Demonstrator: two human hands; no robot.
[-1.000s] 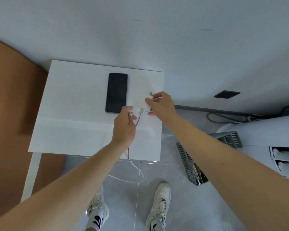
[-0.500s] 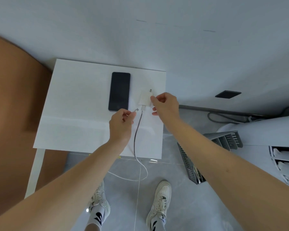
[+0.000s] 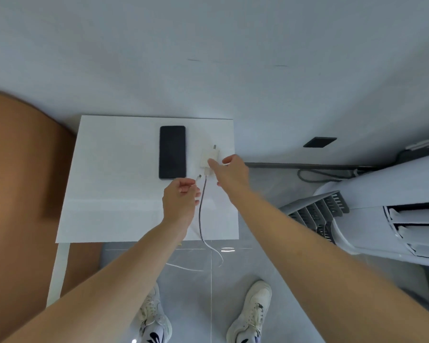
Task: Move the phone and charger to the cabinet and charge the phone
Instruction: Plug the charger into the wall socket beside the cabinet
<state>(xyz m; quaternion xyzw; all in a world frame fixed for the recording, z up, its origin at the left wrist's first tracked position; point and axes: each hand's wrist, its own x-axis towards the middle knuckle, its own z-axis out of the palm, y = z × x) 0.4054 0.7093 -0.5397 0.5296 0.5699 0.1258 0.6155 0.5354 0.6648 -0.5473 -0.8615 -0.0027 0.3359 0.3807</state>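
I have the free plug end of the charging cable (image 3: 201, 209) pinched between the thumb and forefinger of my left hand (image 3: 180, 203), the connector tip poking out toward the phone (image 3: 172, 152). My right hand (image 3: 229, 173) is loosely open with fingers spread, one fingertip touching the near edge of the white charger brick (image 3: 209, 157) but holding nothing. The brick lies flat on the white cabinet top (image 3: 114, 169), prongs pointing away from me, just to the right of the phone. The phone lies face up, dark screen, and its near short edge sits just beyond the connector I hold.

I judge the cable limp and light; it trails off the cabinet's front edge and loops above the floor, so its hanging weight could tug the brick. Gripping right at the stiff connector housing is best for aiming. The phone looks smooth and slick on a glossy top, so it will likely slide when I push the plug in; I would steady it by its long edges with my free right hand.
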